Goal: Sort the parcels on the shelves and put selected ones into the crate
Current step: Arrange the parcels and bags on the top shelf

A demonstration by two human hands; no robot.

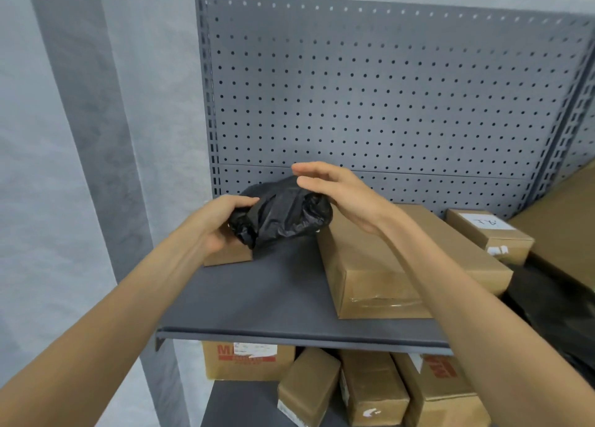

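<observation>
A crumpled black plastic parcel (283, 212) sits at the back left of the grey upper shelf (273, 298), resting partly on a small brown box (227, 254) and touching a long taped carton (396, 265) to its right. A smaller labelled box (489, 233) stands further right, and more cartons (370, 388) crowd the shelf below. The left hand (222, 224) grips the parcel's left end, fingers curled round it. The right hand (341, 195) hovers just above it, fingers straight and loosely together.
</observation>
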